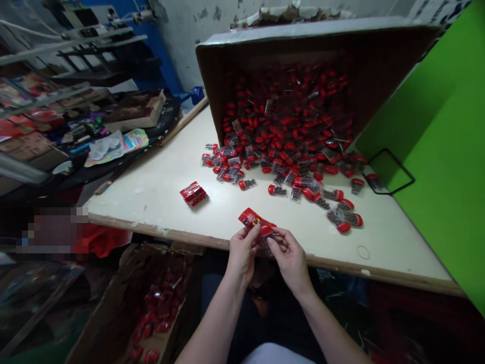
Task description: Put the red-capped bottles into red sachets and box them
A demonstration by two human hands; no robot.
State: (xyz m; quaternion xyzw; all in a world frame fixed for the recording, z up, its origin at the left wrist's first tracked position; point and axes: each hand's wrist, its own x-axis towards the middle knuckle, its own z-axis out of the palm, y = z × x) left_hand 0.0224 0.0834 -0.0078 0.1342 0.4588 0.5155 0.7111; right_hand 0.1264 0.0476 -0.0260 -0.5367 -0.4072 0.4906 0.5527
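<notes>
Just over the table's front edge, my left hand (241,253) pinches a red printed packet (248,217) between thumb and fingers. My right hand (291,259) is closed on a small clear bottle with a red cap (266,231), held against the packet. Fingers cover most of the bottle, so I cannot tell whether it is partly inside the packet. A stack of flat red packets (193,193) lies on the table to the left. Beyond my hands, many red-capped bottles of dark pellets (278,190) spill from a tipped cardboard box (207,76).
Below the table at left, an open carton (102,323) holds filled red packets (161,303). A rubber band (362,252) lies on the white tabletop (159,172). A black wire frame (401,174) stands by a green panel (435,141). Machinery (91,55) occupies the left.
</notes>
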